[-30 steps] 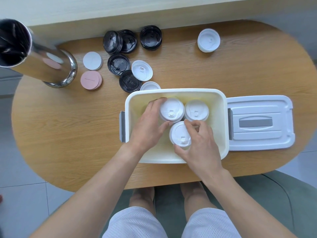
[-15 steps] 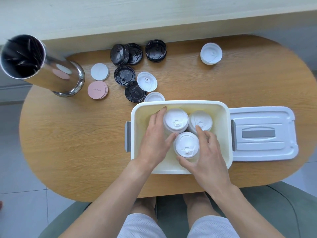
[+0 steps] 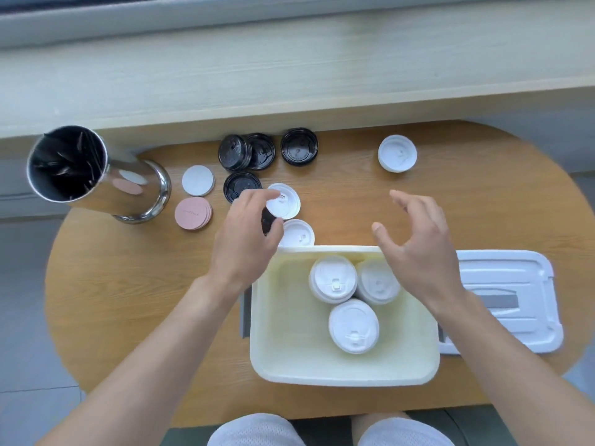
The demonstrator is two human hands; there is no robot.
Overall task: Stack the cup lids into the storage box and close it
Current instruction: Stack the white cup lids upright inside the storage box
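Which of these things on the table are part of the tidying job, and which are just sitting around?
Part of the job:
storage box
box lid
white lid stacks in the box
loose white lids
black lids
left hand, right hand

Just lying about:
metal canister
pink discs
white disc

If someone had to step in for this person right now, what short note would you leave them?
Left hand: open, reaching over a white lid on the table, not yet gripping.
Right hand: open, holding nothing, above the storage box.
Done: three white lid stacks stand in the box.
Left: black lids, more white lids on the table, one far white lid. Then fit the box cover, lying to the right.
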